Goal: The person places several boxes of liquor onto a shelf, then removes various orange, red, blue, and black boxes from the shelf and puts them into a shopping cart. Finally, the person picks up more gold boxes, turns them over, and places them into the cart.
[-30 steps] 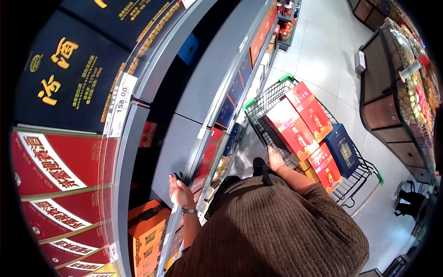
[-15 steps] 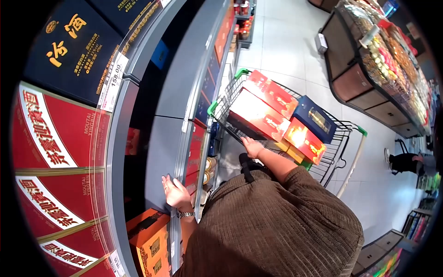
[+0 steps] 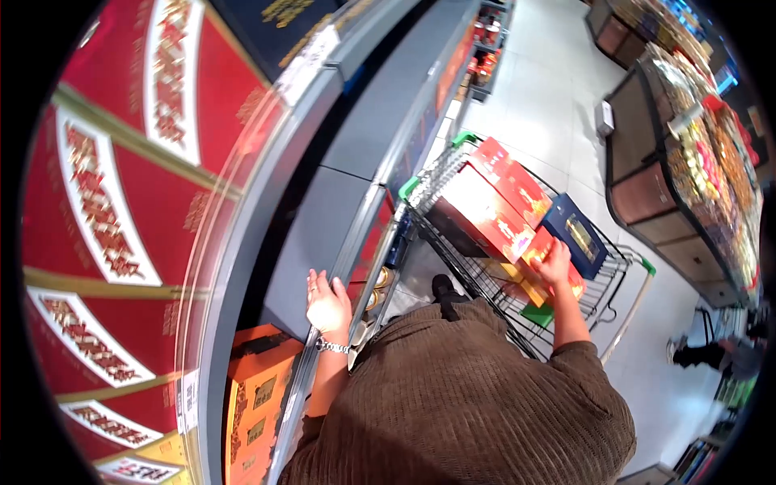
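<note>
My left hand [image 3: 328,304], with a metal-banded bracelet or watch at its wrist, is raised palm up with fingers spread beside the grey shelf [image 3: 323,230]. Nothing is in it. Over the shopping cart [image 3: 495,301], my right hand [image 3: 553,265] has its fingers curled at a shiny red box [image 3: 537,246]; how firm the grip is remains hidden. A large red box [image 3: 489,214], another red box [image 3: 509,179] and a dark blue box [image 3: 575,230] lie in the cart. Yellow packaging [image 3: 517,283] shows beneath them.
Red boxes with white labels [image 3: 105,202] fill the near-left shelf. Orange boxes [image 3: 260,404] stand low by my left arm. A bulk-goods counter [image 3: 647,162] lines the aisle's right side. Another person [image 3: 711,356] is at the far right.
My right hand has left the cart's near rim and reached across to the red box inside. My left hand has turned palm up with fingers apart. The view has shifted.
</note>
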`<state>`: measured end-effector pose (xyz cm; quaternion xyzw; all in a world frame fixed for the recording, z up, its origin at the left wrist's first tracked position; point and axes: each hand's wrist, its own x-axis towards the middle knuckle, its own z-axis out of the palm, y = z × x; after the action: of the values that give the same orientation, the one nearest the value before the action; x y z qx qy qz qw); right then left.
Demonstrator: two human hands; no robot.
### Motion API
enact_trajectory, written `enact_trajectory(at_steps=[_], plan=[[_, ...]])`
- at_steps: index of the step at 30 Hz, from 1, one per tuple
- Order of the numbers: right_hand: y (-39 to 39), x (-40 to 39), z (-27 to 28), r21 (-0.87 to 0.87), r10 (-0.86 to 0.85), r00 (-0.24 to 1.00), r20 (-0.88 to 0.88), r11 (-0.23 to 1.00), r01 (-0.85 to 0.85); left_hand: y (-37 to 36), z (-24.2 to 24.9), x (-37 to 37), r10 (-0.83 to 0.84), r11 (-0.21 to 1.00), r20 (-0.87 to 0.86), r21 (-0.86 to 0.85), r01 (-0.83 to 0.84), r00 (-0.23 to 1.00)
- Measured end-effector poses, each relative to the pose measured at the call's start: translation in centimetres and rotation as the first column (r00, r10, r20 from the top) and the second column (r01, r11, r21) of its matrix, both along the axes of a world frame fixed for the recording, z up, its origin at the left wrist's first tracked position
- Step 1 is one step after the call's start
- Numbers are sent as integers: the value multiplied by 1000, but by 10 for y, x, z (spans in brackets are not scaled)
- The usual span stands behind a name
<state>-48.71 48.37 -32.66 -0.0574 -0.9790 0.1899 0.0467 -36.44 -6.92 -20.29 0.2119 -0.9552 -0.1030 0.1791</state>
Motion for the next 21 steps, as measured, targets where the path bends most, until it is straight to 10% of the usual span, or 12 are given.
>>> enact_trajectory(at_steps=[6, 21], plan=[[-4, -8, 17, 188, -17, 904, 427, 980, -71, -4, -2, 0, 36, 999, -1, 33, -35, 999], [-1, 36, 41, 40, 102, 989, -105, 994, -99, -1, 12, 5, 94, 987, -10, 131, -92, 995]])
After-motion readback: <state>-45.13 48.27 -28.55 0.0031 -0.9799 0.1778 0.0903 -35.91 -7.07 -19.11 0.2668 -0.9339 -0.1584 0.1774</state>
